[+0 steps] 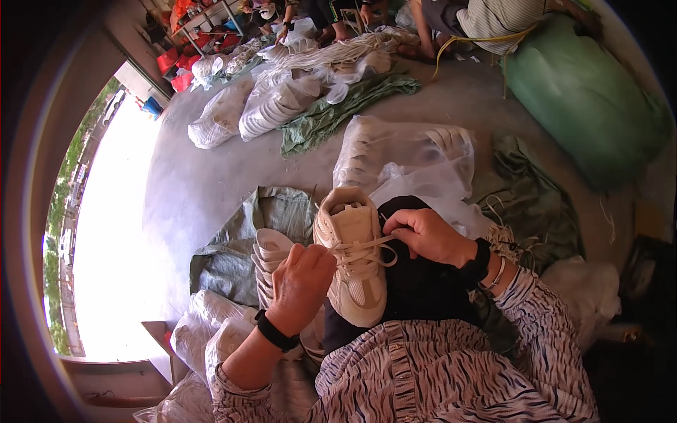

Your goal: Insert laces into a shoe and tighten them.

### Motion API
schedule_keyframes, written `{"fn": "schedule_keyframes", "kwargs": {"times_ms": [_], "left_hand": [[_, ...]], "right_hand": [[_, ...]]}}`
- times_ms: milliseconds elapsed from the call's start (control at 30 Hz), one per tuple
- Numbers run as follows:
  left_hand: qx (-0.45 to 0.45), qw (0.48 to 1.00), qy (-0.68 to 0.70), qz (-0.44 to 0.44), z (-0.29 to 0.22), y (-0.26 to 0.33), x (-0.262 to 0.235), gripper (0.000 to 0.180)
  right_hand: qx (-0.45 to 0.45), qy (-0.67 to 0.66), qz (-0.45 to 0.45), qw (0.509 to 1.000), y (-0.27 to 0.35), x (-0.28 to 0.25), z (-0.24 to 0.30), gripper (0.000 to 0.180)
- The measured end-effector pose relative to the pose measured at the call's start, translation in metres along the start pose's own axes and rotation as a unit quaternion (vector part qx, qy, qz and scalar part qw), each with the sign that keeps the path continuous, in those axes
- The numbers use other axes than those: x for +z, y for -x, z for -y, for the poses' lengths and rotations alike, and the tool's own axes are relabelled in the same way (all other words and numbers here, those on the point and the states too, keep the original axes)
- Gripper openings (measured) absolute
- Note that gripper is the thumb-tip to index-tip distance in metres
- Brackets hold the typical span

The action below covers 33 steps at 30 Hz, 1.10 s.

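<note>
A cream and beige sneaker (pixel 361 299) rests on my dark-clothed lap, its toe toward me and its ankle opening facing away. Pale shoelaces (pixel 356 248) run across its tongue. My left hand (pixel 302 285) is closed at the shoe's left side, pinching a lace, though its fingertips are partly hidden. On the other side, my right hand (pixel 430 236) pinches the other lace between thumb and fingers. That lace stretches from the shoe to my right fingertips, with a small loop hanging below. A stack of pale shoe parts (pixel 270 254) stands just left of the shoe.
Clear plastic bags of shoe pieces (pixel 370 148) lie ahead, with a green woven sack (pixel 522 190) to the right and a grey-green sack (pixel 243 240) to the left. More bagged pieces (pixel 278 109) cover the floor farther off. A large green bundle (pixel 578 99) and other people are at the back.
</note>
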<state>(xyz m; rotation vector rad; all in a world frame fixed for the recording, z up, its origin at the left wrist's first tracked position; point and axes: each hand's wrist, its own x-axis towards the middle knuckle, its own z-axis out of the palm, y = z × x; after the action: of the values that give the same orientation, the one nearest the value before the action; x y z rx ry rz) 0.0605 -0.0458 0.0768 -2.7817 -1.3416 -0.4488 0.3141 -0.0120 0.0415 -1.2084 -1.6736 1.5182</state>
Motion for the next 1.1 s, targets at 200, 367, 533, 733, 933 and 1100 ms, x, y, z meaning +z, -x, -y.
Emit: {"fn": "schedule_keyframes", "kwargs": {"times_ms": [200,367,533,733,933,1100], "left_hand": [[-0.009,0.994,-0.028,-0.101,-0.002,-0.024,-0.001,0.016],[-0.084,0.982,0.053,-0.158,0.0,-0.034,0.019,0.013],[-0.063,0.984,0.115,-0.123,0.007,-0.017,0.04,0.02],[-0.263,0.92,0.283,-0.073,0.007,0.031,0.056,0.023],[-0.288,0.897,0.328,-0.071,0.011,0.036,0.056,0.016],[-0.258,0.902,0.347,-0.007,0.015,0.033,0.048,0.012]], "right_hand": [[-0.079,0.109,-0.006,0.991,-0.002,-0.001,-0.002,0.01],[-0.008,0.012,-0.065,0.998,-0.001,-0.025,-0.027,0.011],[0.028,-0.063,-0.119,0.991,0.031,-0.072,-0.07,0.012],[0.107,-0.125,-0.218,0.962,0.043,-0.08,-0.067,0.016],[-0.009,-0.071,-0.124,0.99,0.028,-0.031,-0.007,0.021],[-0.205,0.426,-0.006,0.881,0.023,0.032,-0.008,0.017]]}}
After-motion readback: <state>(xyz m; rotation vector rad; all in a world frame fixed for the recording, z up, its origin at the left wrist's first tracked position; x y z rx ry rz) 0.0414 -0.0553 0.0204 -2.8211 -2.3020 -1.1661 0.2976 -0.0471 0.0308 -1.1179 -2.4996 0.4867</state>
